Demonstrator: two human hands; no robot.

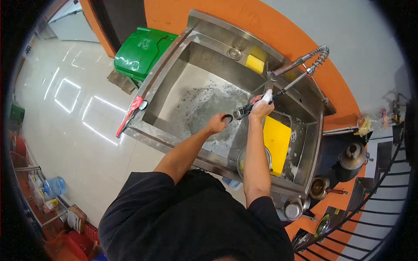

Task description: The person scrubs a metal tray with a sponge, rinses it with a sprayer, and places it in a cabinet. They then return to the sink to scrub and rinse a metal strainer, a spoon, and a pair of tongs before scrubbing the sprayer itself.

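Over the soapy left basin of the steel sink [152, 138], my left hand [216, 123] is closed on a small dark round-ended item [227, 118]. My right hand [262, 108], with white suds on it, grips the black spray head [242, 112] of the spring-hose faucet [300, 78]. The spray head points toward the dark item, a short gap apart. A yellow cutting board [276, 143] leans in the right basin, beside a round metal bowl [241, 163] partly hidden by my right forearm.
A yellow sponge [254, 64] and a metal drain strainer [234, 53] sit on the back ledge. Red-handled utensils [129, 114] lie on the left rim. A green bin [141, 52] stands beyond it. Metal pots [293, 209] stand at the right.
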